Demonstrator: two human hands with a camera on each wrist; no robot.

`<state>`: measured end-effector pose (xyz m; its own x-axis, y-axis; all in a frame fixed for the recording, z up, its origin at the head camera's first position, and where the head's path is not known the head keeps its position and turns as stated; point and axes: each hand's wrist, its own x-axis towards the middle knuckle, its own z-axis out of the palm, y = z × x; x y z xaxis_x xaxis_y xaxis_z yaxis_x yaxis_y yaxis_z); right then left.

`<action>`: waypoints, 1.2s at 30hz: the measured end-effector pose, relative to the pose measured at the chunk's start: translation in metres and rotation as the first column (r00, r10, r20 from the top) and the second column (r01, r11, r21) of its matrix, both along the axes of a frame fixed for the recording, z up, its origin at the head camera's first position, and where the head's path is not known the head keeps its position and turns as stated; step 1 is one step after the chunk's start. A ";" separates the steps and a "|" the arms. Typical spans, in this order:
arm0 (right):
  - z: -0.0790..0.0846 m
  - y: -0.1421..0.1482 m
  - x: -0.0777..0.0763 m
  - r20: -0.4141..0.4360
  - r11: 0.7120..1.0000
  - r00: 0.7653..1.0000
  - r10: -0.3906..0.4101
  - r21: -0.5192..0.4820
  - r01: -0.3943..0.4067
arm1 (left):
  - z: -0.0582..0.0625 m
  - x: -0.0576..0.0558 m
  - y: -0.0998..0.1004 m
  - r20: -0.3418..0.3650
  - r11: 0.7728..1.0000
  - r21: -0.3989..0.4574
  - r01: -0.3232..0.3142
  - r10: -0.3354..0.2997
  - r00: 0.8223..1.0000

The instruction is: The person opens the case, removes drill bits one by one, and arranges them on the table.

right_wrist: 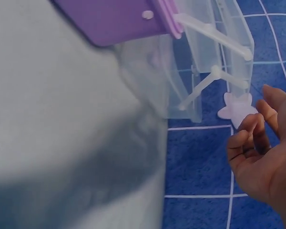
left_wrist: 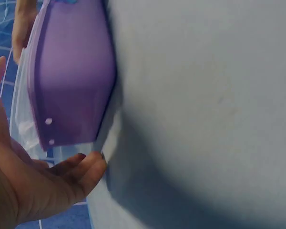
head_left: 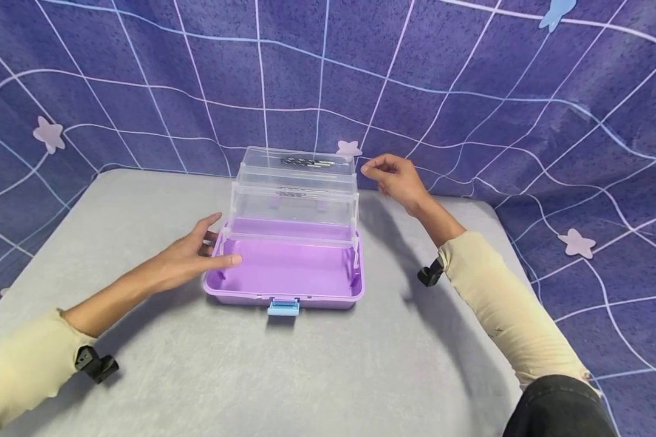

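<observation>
A purple toolbox (head_left: 284,297) stands with its clear tiered trays (head_left: 295,203) raised and spread toward the back. Several dark drill bits (head_left: 306,162) lie in the top tray, and thin bits show in the tray below. My left hand (head_left: 188,258) is at the box's left side, thumb over the rim and fingers outside; whether it touches the box I cannot tell. Beside the top tray's right end, my right hand (head_left: 396,182) hovers with loosely bent fingers (right_wrist: 251,136), nothing visible in them. The purple bottom compartment holds nothing visible.
A light blue latch (head_left: 283,308) hangs at the box's front. The box rests on a grey table (head_left: 197,364). Behind the table hangs a blue gridded cloth (head_left: 197,91) with pale stars, such as one star (head_left: 576,243) at right.
</observation>
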<state>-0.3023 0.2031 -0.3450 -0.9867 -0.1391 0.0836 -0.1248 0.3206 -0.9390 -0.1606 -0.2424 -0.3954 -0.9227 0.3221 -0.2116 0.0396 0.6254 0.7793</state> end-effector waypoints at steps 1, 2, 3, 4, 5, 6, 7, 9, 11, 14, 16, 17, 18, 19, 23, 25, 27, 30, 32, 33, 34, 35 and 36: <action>0.002 -0.002 -0.001 -0.002 1.000 1.000 0.001 0.003 -0.001 | -0.002 0.002 0.002 0.003 1.000 0.007 0.003 -0.003 1.000; 0.004 -0.003 -0.002 -0.002 1.000 1.000 0.005 0.006 -0.005 | -0.003 0.004 0.004 0.006 1.000 0.017 0.004 -0.004 1.000; 0.006 -0.006 -0.004 -0.003 1.000 1.000 0.007 0.009 -0.007 | -0.004 0.005 0.007 0.010 1.000 0.029 0.006 -0.006 1.000; 0.007 -0.008 -0.005 0.000 1.000 1.000 0.011 0.013 -0.011 | -0.005 0.006 0.009 0.013 0.999 0.043 0.006 -0.007 1.000; 0.009 -0.011 -0.007 0.002 1.000 1.000 0.013 0.016 -0.013 | -0.007 0.007 0.011 0.009 0.999 0.045 0.008 -0.008 1.000; 0.010 -0.014 -0.008 0.006 1.000 1.000 0.017 0.018 -0.017 | -0.008 0.008 0.012 0.000 0.999 0.051 0.011 -0.011 1.000; 0.011 -0.016 -0.009 0.008 1.000 1.000 0.021 0.021 -0.022 | -0.009 0.008 0.013 -0.009 0.998 0.055 0.013 -0.012 1.000; 0.013 -0.022 -0.013 0.017 0.999 1.000 0.020 0.032 -0.021 | -0.010 0.010 0.015 -0.033 0.997 0.075 0.020 -0.018 0.999; 0.013 -0.027 -0.016 0.019 0.999 1.000 0.020 0.044 -0.020 | -0.012 0.011 0.017 -0.056 0.995 0.101 0.027 -0.022 0.998; 0.011 -0.032 -0.021 0.016 0.998 1.000 0.015 0.066 -0.016 | -0.014 0.014 0.018 -0.077 0.990 0.138 0.037 -0.026 0.997; 0.008 -0.035 -0.025 0.016 0.997 1.000 0.015 0.075 -0.017 | -0.015 0.014 0.019 -0.095 0.990 0.137 0.042 -0.030 0.995; 0.006 -0.036 -0.026 0.016 0.997 1.000 0.017 0.079 -0.018 | -0.016 0.015 0.019 -0.104 0.990 0.132 0.045 -0.031 0.994; 0.004 -0.038 -0.028 0.014 0.996 1.000 0.019 0.087 -0.020 | -0.016 0.015 0.019 -0.120 0.992 0.118 0.047 -0.033 0.992; 0.002 -0.039 -0.029 0.014 0.996 1.000 0.023 0.092 -0.024 | -0.017 0.014 0.019 -0.134 0.993 0.109 0.051 -0.036 0.990; -0.005 -0.044 -0.032 0.008 0.993 0.999 0.042 0.108 -0.043 | -0.020 0.014 0.019 -0.156 0.994 0.096 0.061 -0.045 0.987; -0.007 -0.045 -0.033 0.004 0.993 0.999 0.044 0.107 -0.044 | -0.021 0.014 0.018 -0.152 0.993 0.100 0.067 -0.051 0.987; -0.008 -0.046 -0.034 0.001 0.993 0.999 0.041 0.108 -0.041 | -0.022 0.014 0.018 -0.141 0.992 0.102 0.068 -0.053 0.989; -0.008 -0.046 -0.034 -0.006 0.993 0.999 0.042 0.109 -0.041 | -0.022 0.015 0.019 -0.125 0.992 0.108 0.067 -0.054 0.991; -0.007 -0.047 -0.035 -0.019 0.992 0.999 0.047 0.121 -0.045 | -0.022 0.016 0.019 -0.120 0.991 0.114 0.064 -0.050 0.992; -0.007 -0.047 -0.035 -0.026 0.991 0.998 0.051 0.129 -0.047 | -0.022 0.016 0.019 -0.120 0.991 0.115 0.062 -0.048 0.992; -0.007 -0.048 -0.035 -0.037 0.990 0.998 0.057 0.133 -0.052 | -0.022 0.016 0.020 -0.118 0.990 0.124 0.062 -0.047 0.992; -0.007 -0.048 -0.035 -0.047 0.989 0.997 0.061 0.140 -0.054 | -0.022 0.016 0.020 -0.119 0.990 0.127 0.062 -0.046 0.992; -0.007 -0.049 -0.036 -0.055 0.987 0.997 0.061 0.154 -0.052 | -0.022 0.016 0.020 -0.120 0.989 0.134 0.063 -0.047 0.992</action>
<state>-0.3379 0.1541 -0.3520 -0.9708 -0.2104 0.1148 -0.2005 0.4503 -0.8701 -0.1446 -0.2225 -0.4176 -0.9185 0.3916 -0.0546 0.1660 0.5071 0.8457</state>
